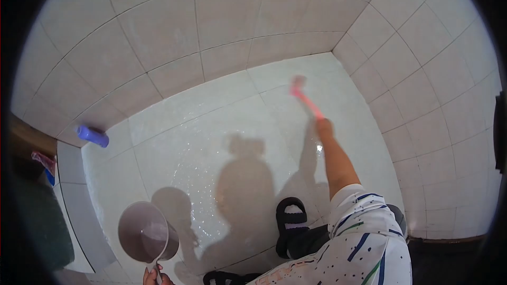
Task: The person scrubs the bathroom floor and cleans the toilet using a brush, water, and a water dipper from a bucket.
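My right hand (324, 129) is wrapped round the handle of a pink brush (308, 100), arm stretched forward. The blurred brush head is over the floor tiles near the far right corner. At the bottom left, the fingers of my left hand (157, 276) close on the handle of a greyish-pink dipper (142, 232). Its round mouth faces up toward me, and some liquid shows inside. Wet, glinting droplets are spread over the pale tiled floor (211, 126) between my two hands.
A purple bottle (93, 136) lies against the wall at left. Beside it is a raised step (74, 163), with a red and blue packet (46, 166) beyond. Tiled walls (227, 16) meet at the far right corner. My black sandals (290, 219) stand on the floor below.
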